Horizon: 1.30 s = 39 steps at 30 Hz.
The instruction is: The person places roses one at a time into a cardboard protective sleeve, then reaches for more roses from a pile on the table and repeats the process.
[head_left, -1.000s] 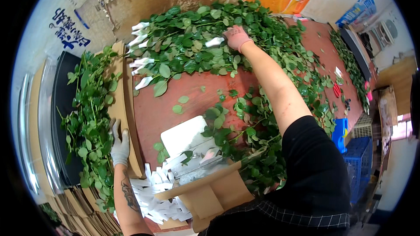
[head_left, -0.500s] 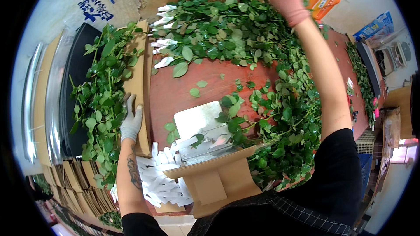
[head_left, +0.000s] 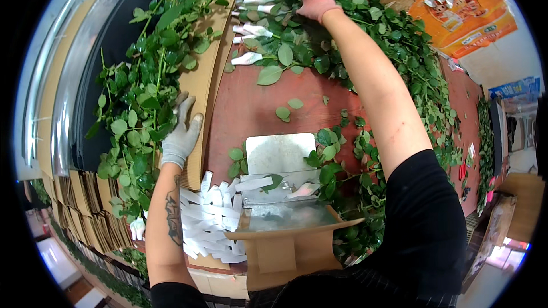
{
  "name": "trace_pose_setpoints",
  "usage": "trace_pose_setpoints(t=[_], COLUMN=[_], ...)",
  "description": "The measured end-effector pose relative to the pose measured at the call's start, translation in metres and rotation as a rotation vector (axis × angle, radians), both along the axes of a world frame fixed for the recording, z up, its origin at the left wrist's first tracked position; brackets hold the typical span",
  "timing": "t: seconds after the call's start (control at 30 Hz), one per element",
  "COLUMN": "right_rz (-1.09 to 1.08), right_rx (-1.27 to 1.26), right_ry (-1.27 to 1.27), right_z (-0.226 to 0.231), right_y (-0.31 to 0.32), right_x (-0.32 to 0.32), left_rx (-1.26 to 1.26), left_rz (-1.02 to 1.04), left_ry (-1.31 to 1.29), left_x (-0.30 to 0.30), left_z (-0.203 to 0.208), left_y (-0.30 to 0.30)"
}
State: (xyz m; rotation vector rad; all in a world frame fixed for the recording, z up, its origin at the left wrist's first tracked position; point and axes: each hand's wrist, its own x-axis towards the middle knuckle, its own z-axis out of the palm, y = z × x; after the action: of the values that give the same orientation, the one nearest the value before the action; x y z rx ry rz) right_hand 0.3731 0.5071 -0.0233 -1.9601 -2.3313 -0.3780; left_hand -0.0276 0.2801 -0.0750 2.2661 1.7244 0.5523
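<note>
Seen from my remote post: my left hand [head_left: 181,141], at 9 o'clock, rests against the board [head_left: 213,68], thumb and fingers apart, probably to steady it. My right hand [head_left: 317,1], near 12 o'clock, spreads its fingers over the stems [head_left: 311,43]; whether it touches them I cannot tell. Their white-sleeved buds [head_left: 247,59] point toward 9 o'clock, presumably to align the heads. The strips [head_left: 208,214], at 7 o'clock, seem heaped for easy reach.

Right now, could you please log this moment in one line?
Grey-gloved left hand: at tan cardboard, beside leafy green stems | pink-gloved right hand: open, at rear leafy green stems | nearby: tapered white flower sleeves
</note>
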Motion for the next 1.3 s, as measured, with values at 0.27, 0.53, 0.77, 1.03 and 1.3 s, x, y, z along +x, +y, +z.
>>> trace_pose_setpoints(t=[0.27, 0.53, 0.77, 1.03, 1.3], right_rz=[-0.197, -0.216, 0.068, 0.305, 0.222], right_rx=[-0.056, -0.375, -0.118, -0.012, -0.275], right_ry=[-0.005, 0.107, -0.055, -0.195, -0.143], right_z=[-0.024, 0.022, -0.012, 0.007, -0.023], right_y=[0.016, 0.001, -0.002, -0.191, -0.262], right_x=[0.017, 0.003, 0.036, -0.008, -0.047], left_rx=[0.050, 0.058, 0.050, -0.073, -0.034], left_rz=[0.001, -0.002, -0.003, 0.027, -0.012], left_ry=[0.050, 0.065, 0.022, -0.124, -0.064], left_x=[0.007, 0.008, 0.000, 0.001, 0.005], left_z=[0.008, 0.007, 0.003, 0.002, 0.002], left_y=[0.001, 0.002, 0.000, -0.001, 0.004])
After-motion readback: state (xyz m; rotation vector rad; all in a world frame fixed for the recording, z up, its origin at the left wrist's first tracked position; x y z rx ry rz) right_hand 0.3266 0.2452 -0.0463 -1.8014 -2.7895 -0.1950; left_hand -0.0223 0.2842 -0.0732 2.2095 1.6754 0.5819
